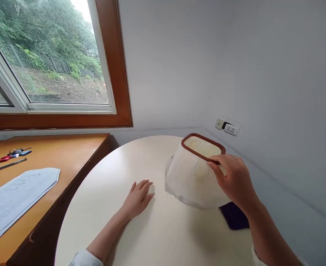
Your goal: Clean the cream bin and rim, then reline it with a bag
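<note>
My right hand [233, 177] grips the near right corner of a brown rounded-rectangular frame [197, 151], thumb and fingers closed around its edge. From this frame hangs a thin, whitish, see-through bag [190, 181], its wider lower end over the round table. Whether the bag touches the tabletop I cannot tell. To its left, my left hand [138, 197] lies on the table, holding nothing, with its fingers apart. A flat dark purple object [234, 216] shows below the bag and beside my right wrist, partly hidden; its kind is unclear.
The cream round table [110, 177] stands against the walls. On the left, an orange-brown desk [77, 147] bears papers [21, 195], a pen-like stick [9, 165] and a bunch of keys [16, 152]. Wall sockets [231, 129] sit behind the bag, and a window [54, 55] is at upper left.
</note>
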The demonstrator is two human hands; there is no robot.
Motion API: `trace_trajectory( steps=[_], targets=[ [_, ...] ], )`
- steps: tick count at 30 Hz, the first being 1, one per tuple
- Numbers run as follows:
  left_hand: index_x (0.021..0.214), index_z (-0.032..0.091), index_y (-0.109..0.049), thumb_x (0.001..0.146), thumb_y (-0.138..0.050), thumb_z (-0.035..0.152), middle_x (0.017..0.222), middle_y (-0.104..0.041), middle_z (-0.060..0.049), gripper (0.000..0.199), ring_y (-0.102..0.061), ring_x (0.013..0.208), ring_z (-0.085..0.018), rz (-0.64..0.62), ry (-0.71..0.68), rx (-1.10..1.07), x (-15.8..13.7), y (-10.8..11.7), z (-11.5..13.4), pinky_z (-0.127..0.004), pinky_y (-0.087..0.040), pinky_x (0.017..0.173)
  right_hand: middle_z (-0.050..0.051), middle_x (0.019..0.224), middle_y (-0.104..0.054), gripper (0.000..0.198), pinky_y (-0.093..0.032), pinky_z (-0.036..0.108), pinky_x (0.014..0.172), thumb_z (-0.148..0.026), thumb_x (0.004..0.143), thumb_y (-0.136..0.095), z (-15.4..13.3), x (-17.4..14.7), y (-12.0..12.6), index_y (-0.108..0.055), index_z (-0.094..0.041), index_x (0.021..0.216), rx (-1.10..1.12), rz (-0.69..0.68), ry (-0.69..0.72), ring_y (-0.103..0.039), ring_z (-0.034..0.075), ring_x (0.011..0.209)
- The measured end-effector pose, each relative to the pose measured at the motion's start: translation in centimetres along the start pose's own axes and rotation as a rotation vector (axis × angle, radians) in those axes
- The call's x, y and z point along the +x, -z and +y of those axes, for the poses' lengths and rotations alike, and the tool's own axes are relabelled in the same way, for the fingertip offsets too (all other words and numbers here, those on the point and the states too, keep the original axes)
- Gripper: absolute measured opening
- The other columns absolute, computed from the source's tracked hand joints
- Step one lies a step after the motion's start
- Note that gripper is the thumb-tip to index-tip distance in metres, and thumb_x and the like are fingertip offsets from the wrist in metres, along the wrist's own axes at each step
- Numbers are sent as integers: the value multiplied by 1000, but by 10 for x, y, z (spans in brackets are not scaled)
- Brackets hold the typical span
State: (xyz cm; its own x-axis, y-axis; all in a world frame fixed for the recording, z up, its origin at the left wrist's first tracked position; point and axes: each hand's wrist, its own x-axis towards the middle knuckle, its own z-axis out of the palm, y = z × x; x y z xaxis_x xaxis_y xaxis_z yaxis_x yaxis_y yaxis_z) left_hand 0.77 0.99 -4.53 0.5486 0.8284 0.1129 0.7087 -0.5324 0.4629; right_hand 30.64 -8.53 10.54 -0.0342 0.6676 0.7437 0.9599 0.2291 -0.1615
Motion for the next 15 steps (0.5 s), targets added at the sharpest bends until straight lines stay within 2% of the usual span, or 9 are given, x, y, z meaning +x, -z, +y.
trace_trajectory(
  steps=[3, 7, 10, 13, 15],
  targets=[
    [124, 25, -44, 89, -33, 48, 130, -49, -8, 43, -43, 122, -25, 77, 76, -195, 2, 3, 4, -50, -18, 109, 2, 76, -65, 14, -38, 35, 78, -29, 89, -45, -18, 1, 5, -56, -21, 87, 93, -33, 91, -57, 17, 72],
    [123, 19, -45, 86, -34, 55, 130, -49, -12, 53, -45, 120, -27, 223, 201, -597, 3, 11, 12, -44, -35, 101, 2, 79, -64, 9, -38, 36, 80, -23, 88, -47, -36, -3, -9, -56, -20, 88, 216, -107, 195, -57, 16, 74],
    [129, 18, -40, 83, -35, 62, 137, -43, -12, 63, -41, 124, -28, 283, 160, -838, 1, 17, 15, -42, -37, 100, 4, 81, -64, 9, -38, 36, 80, -21, 88, -46, -46, -9, -27, -55, -20, 88, 298, -159, 243, -57, 17, 76],
    [136, 20, -32, 79, -33, 69, 145, -31, -10, 75, -33, 130, -29, 298, 76, -926, -2, 18, 13, -41, -35, 102, 5, 83, -64, 9, -40, 36, 79, -18, 88, -45, -50, -15, -46, -54, -20, 88, 372, -188, 282, -58, 17, 79],
    [138, 22, -28, 77, -33, 72, 147, -27, -10, 80, -31, 131, -30, 299, 70, -957, -2, 18, 12, -41, -37, 101, 5, 85, -64, 10, -41, 37, 81, -16, 88, -45, -50, -18, -56, -53, -20, 89, 431, -206, 311, -58, 18, 85]
  ],
)
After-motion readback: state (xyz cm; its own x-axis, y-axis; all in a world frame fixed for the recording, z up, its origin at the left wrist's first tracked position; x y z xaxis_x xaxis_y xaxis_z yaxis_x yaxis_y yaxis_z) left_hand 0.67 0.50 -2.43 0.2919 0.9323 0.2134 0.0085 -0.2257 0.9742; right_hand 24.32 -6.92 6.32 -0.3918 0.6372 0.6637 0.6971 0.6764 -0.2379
